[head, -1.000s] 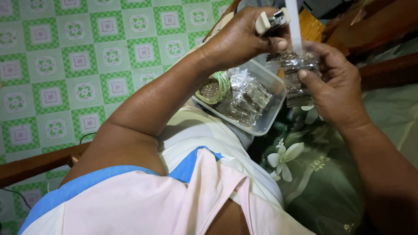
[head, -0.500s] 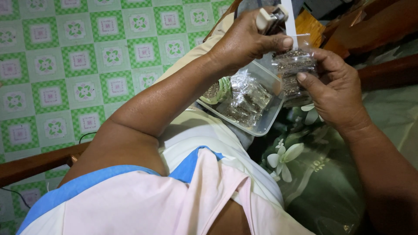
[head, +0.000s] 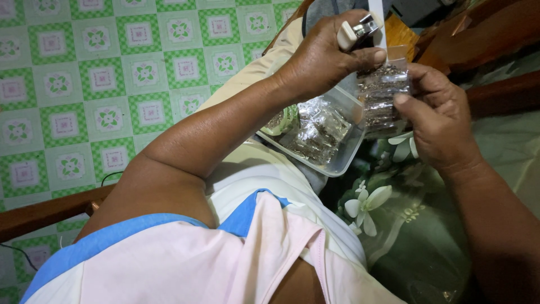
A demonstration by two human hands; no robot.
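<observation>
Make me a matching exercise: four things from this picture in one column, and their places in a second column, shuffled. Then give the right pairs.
Things:
1. stapler
2. small clear bag of dark bits
3. clear plastic tub
4. tiled floor

Places:
A. resting on the person's lap, with filled packets inside
B. gripped in the left hand
C. far below, patterned in green and white
D. pinched between the fingers of both hands, with the right hand at its side

Pairs: 1-B, 2-D, 3-A, 4-C
</observation>
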